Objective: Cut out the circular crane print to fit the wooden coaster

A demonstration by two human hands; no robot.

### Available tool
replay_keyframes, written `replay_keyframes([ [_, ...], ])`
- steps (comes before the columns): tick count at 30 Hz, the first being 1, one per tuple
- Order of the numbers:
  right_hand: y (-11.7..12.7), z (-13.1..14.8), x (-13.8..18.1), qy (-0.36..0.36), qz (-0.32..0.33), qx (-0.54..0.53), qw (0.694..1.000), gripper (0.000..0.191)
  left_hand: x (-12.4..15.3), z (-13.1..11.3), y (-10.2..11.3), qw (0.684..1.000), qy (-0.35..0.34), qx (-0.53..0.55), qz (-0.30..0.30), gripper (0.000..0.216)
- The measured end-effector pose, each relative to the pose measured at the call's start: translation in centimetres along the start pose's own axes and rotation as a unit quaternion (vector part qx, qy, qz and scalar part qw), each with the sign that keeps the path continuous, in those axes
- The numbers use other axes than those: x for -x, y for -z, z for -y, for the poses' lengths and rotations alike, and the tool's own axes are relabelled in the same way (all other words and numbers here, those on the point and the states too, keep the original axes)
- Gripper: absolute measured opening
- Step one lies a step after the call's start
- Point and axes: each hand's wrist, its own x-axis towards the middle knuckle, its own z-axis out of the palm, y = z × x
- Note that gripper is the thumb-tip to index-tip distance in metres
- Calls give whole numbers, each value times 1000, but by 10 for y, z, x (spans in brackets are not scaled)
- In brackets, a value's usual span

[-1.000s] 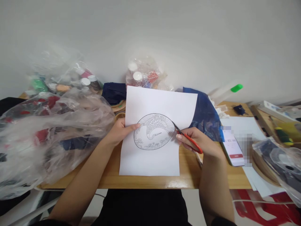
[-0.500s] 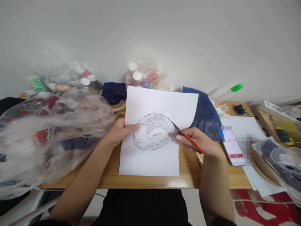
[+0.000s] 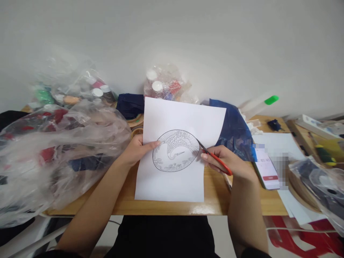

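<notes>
- Left hand [image 3: 138, 150]: gripping the white sheet [image 3: 172, 186] by its left edge, thumb across the front and touching the printed oval [image 3: 176, 150], fingers behind the paper.
- Right hand [image 3: 223, 157]: closed around the red handles of the scissors [image 3: 219, 162], blades directed up and leftward, tips at the oval's upper right outline.
- White sheet: one, held above the middle of the table [image 3: 161, 208], lower end toward the front edge; printed with a crane and waves.
- Work done, as judged: the paper's right side stands out of line, upper part flaring beyond the lower, which suggests a cut in from that side to the outline. Entry of the cut hidden by the right hand.
- Work left, as judged: nearly all of the outline. Top, left and bottom of the oval show unbroken paper around them; no piece lies detached. An early stage.
- Surroundings: large clear bag [image 3: 67, 157] along the table's left edge; blue plastic [image 3: 233, 129] toward the back edge, right of the sheet; phone [image 3: 266, 168] near the front right corner.
</notes>
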Motion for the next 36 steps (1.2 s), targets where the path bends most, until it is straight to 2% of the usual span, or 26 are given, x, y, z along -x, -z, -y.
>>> replay_keyframes([
  [6, 0, -1, -1, 1, -7, 2, 1000, 48, 0, -1, 0, 1000, 11, -23, 4, 35],
  [22, -4, 4, 0, 13, -16, -21, 1000, 50, 0, 0, 0, 1000, 15, 21, 4, 29],
  [36, -2, 5, 1, 10, -19, -8, 1000, 53, -1, 2, 1, 1000, 6, 0, 8, 33],
])
